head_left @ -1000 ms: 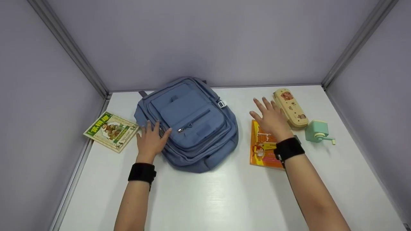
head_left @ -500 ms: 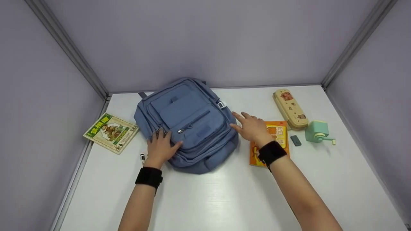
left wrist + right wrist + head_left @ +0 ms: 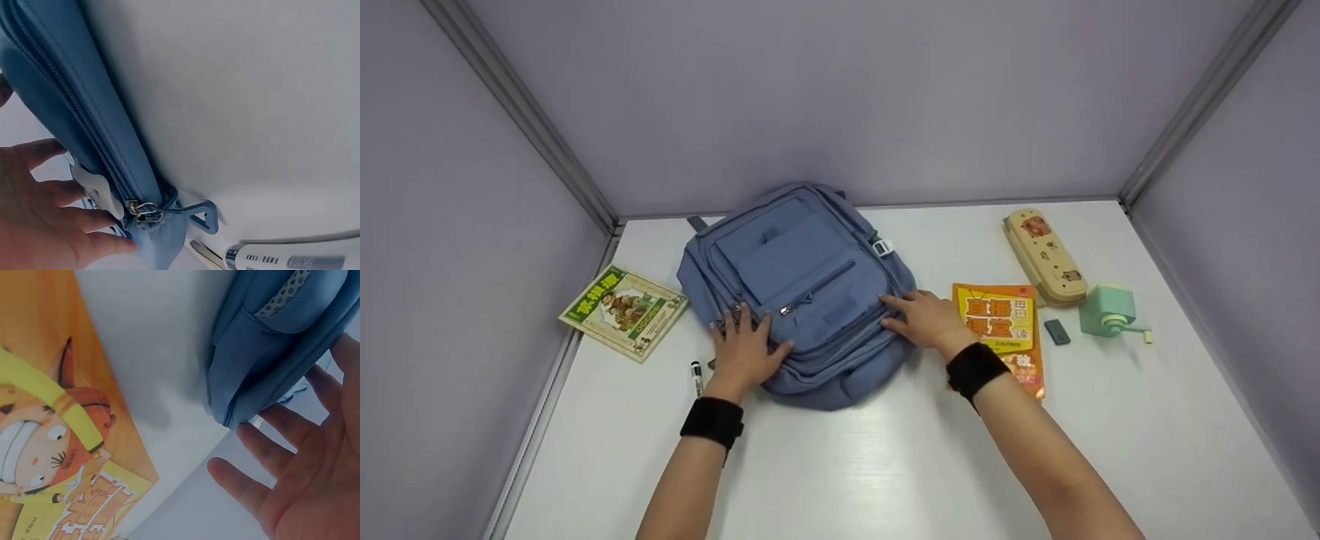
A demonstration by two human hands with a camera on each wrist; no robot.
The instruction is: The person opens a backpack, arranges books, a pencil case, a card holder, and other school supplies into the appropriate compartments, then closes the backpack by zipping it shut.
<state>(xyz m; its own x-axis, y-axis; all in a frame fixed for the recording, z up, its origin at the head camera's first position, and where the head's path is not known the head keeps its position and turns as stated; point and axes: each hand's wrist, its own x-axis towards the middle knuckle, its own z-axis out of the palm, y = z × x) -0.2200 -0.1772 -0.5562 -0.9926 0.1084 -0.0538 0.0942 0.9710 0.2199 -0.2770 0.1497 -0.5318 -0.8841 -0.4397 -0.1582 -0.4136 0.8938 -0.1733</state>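
Observation:
A blue backpack (image 3: 810, 277) lies with its front pockets facing up on the white table. My left hand (image 3: 744, 354) rests on its lower left side with the fingers spread. In the left wrist view, those fingers lie beside a zipper pull (image 3: 203, 216) and a pale tab (image 3: 100, 188). My right hand (image 3: 928, 322) touches the bag's lower right edge, and the right wrist view shows its fingers (image 3: 264, 449) extended along the blue fabric. A marker pen (image 3: 697, 379) lies just left of my left hand.
At the left lies a green and cream book (image 3: 624, 311). Right of the bag are an orange book (image 3: 997, 315), a small dark eraser-like block (image 3: 1057, 331), a cream pencil case (image 3: 1046, 259) and a mint crank pencil sharpener (image 3: 1110, 309). Grey partition walls (image 3: 855, 97) enclose the table.
My right hand has come left from above the orange book to the bag's right edge, uncovering the book and dark block. My left hand has shifted right and slightly down onto the bag.

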